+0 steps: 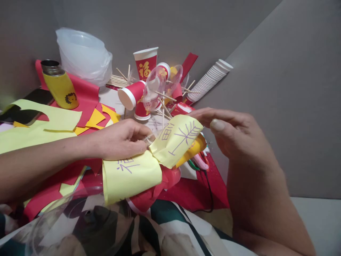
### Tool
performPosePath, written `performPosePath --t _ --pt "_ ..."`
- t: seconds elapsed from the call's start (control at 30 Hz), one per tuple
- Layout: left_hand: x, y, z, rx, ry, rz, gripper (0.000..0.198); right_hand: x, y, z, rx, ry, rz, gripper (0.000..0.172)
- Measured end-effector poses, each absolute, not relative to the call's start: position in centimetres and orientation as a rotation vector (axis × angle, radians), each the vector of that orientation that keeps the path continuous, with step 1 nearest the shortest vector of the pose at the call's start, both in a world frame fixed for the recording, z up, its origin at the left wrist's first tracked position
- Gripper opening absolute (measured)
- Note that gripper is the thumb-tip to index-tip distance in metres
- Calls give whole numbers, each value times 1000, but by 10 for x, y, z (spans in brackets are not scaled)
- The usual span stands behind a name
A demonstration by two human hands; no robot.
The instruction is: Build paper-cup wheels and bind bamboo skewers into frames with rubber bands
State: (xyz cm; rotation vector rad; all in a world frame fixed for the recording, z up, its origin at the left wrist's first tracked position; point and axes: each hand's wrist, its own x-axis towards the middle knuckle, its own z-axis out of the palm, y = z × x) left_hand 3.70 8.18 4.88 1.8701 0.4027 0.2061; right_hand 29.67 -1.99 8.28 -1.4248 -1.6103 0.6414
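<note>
Yellow paper's the star here: two curled pieces with purple marker strokes, sitting right around the middle of the frame. The upper piece [177,142] tilts up to the right, and the lower piece [133,177] droops to the left, with orange paper [192,151] poking out behind the upper one.

Left hand [125,138] has its fingers and thumb pinched in where the two pieces meet, by a little clear plastic bit [150,138], so it's got hold of the bundle there. Right hand [236,133] is curled at the bundle's right edge, thumb clear of the paper; can't tell if its fingers are gripping anything.

Behind all that, upper centre, is a jumble of red cups [138,89] and thin sticks [117,81], with a stack of white cups [210,81] leaning at upper right. Yellow bottle [62,90] stands upper left, near a bagged white tub [82,57].
</note>
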Motion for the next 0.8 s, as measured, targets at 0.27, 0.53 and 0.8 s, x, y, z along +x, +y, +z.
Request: performPosePath --t 0.27,0.53,0.8 --pt "39 86 41 1842 415 222 26 274 3 92 -1393 -1875 768 20" --pt "41 88 39 1816 413 214 25 270 8 89 -1296 -1818 826 14" --pt "41 90 38 1848 394 187 23 264 11 87 -1286 -1789 902 17"
